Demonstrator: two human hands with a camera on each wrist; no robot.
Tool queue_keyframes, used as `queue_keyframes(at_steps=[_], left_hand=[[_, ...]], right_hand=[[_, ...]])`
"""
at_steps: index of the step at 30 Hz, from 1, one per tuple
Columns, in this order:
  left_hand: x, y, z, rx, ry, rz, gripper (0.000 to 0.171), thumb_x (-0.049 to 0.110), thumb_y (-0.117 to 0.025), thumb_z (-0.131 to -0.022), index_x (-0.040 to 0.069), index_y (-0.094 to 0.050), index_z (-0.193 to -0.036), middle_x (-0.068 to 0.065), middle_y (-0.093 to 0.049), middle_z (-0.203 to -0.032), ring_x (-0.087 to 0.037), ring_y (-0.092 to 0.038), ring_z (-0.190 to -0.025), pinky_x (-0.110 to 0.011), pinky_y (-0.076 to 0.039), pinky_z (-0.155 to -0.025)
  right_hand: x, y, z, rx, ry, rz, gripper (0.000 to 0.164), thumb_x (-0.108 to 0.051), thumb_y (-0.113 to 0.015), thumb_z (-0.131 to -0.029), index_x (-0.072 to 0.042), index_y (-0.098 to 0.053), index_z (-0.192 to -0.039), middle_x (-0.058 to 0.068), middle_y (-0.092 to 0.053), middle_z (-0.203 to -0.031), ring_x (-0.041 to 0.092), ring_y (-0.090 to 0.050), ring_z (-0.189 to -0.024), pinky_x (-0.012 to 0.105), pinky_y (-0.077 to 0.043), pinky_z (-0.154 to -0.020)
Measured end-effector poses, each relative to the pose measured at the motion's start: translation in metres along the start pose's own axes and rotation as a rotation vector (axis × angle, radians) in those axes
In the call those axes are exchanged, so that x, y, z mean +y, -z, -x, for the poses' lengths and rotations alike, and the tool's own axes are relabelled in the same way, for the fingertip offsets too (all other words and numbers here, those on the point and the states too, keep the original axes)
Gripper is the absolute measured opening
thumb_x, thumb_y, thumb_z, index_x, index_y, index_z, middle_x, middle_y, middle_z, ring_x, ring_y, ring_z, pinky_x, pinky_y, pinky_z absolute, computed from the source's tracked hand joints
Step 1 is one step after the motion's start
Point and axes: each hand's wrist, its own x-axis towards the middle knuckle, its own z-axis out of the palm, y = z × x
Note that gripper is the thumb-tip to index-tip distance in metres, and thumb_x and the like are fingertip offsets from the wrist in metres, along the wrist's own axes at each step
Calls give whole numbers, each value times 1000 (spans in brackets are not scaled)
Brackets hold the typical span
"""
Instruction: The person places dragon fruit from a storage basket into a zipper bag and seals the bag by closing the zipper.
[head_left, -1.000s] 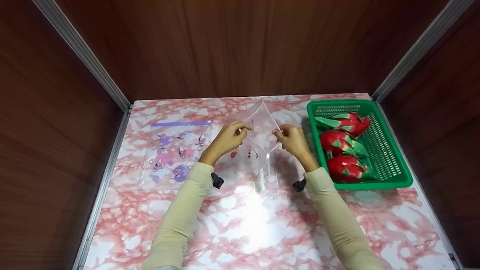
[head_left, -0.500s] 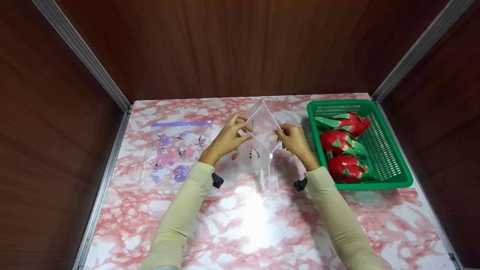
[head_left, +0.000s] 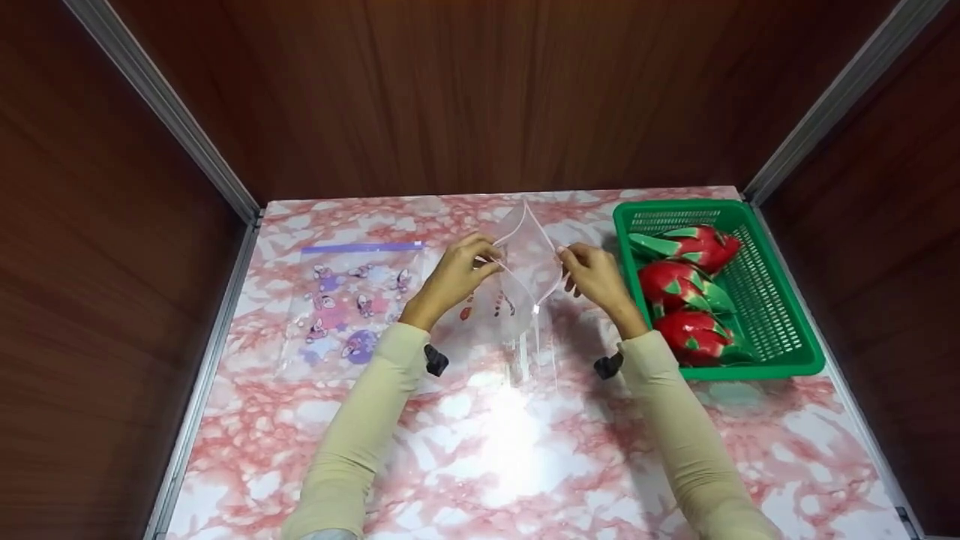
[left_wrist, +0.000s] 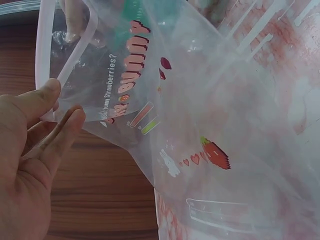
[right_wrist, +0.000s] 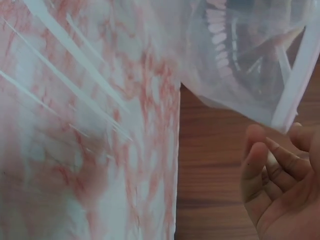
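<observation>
A clear plastic zip bag (head_left: 517, 292) stands mouth-up in the middle of the table, its pale pink zip rim spread wide. It carries red and pink printing, lettering and a small carrot-like picture (left_wrist: 216, 154) in the left wrist view. My left hand (head_left: 459, 274) pinches the left side of the rim between thumb and fingers. At the right side of the rim is my right hand (head_left: 594, 276), its fingers loosely bent. In the right wrist view, the right hand's thumb and fingertips (right_wrist: 256, 154) are apart, just beside the bag's edge, holding nothing.
To the left lies a flat clear bag (head_left: 356, 307) with a purple zip and cartoon prints. A green basket (head_left: 810, 360) at the right holds three red dragon fruits (head_left: 679, 285) with green scales. Wooden panels (head_left: 480, 97) wall the marbled table (head_left: 420, 465) at back and sides.
My right hand has let go of the bag's rim and shifted slightly right. The left hand's fingers lifted, then closed again on the rim. The bag's mouth stays spread.
</observation>
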Motion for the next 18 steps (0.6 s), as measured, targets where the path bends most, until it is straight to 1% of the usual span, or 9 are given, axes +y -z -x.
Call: queue_keyframes(at_steps=[1,2,3,8,9,15,17,18], left_hand=[[0,0,0,3,8,2,17,6,-75,-98,-7,-75,-110,-20,-69,-119,-32,-75,-108,-32,-64,-95],[1,1,0,5,17,1,17,5,-75,-98,-7,-75,-110,-20,-69,-119,-32,-75,-108,-32,-64,-96],[1,1,0,6,27,1,17,5,-75,-98,-7,-75,-110,-20,-68,-119,-32,-75,-109,-31,-64,-96],[1,2,-1,8,61,-8,17,3,-75,-98,-9,-76,-111,-20,-68,-118,-33,-74,-113,-31,-64,-97],[1,2,-1,6,63,-9,17,2,-74,-98,-9,-75,-111,-21,-68,-118,-34,-74,-114,-32,-64,-98],[1,3,-1,3,51,-35,18,2,-75,-97,-10,-75,-111,-20,-70,-116,-34,-73,-115,-32,-64,-98],[-1,3,-1,9,44,-43,19,3,-75,-97,-10,-75,-111,-20,-70,-116,-34,-73,-115,-33,-64,-98],[-1,3,-1,14,39,-44,19,2,-75,-97,-10,-75,-111,-20,-71,-115,-34,-73,-114,-33,-64,-98]], right_hand=[[0,2,0,0,3,2,34,-26,-59,-110,4,-74,-106,23,-72,-81,42,-70,-63,39,-61,-48],[0,5,-1,1,7,5,32,-25,-60,-110,4,-74,-106,22,-73,-83,38,-71,-63,40,-62,-50],[0,8,-1,-2,12,8,31,-24,-60,-110,4,-74,-107,22,-73,-85,37,-71,-65,39,-62,-52],[1,25,-2,-16,38,50,28,-21,-61,-109,4,-74,-113,25,-74,-93,28,-71,-71,27,-61,-56],[1,28,-3,-18,44,66,27,-21,-61,-109,3,-73,-113,26,-75,-94,27,-71,-72,25,-59,-57],[6,52,-3,-33,71,154,29,-21,-62,-109,4,-73,-120,26,-76,-103,6,-64,-75,14,-51,-63],[8,59,-2,-36,74,174,29,-19,-62,-109,4,-72,-121,26,-76,-106,5,-63,-79,12,-49,-67],[10,63,-2,-40,74,184,29,-19,-62,-109,5,-72,-123,25,-76,-110,8,-64,-83,11,-48,-69]])
